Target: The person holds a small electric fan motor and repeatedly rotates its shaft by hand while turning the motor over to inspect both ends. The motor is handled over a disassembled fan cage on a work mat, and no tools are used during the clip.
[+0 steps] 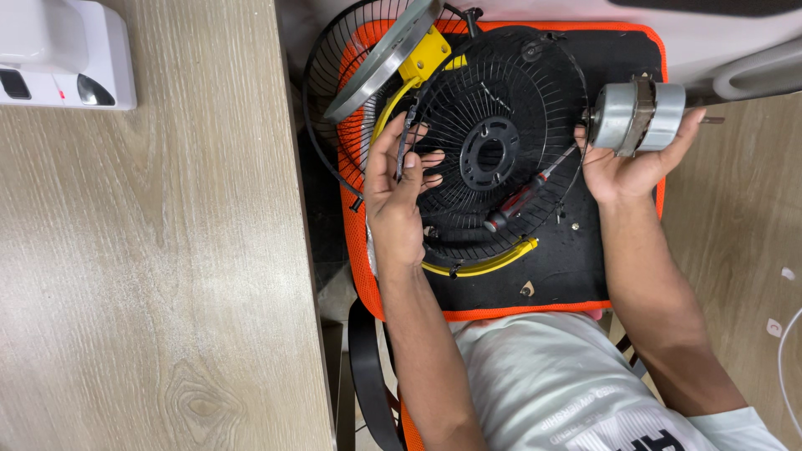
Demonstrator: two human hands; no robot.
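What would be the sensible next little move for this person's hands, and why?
Probably bring the motor in the right hand toward the round hub opening of the black wire grille. The left hand grips the grille's rim, holding it upright-ish over the orange-edged mat, and a screwdriver lies close by. The motor sits apart from the grille, off to its side.

My left hand (399, 185) raised, palm turned toward me, fingers (430, 159) curled, thumb pressed in, pinching. Left forearm runs up from lower centre, wrist straight. My right hand (628, 163) out to right, palm up, fingers spread, cupping load. Right forearm angled in from lower right, elbow bent.
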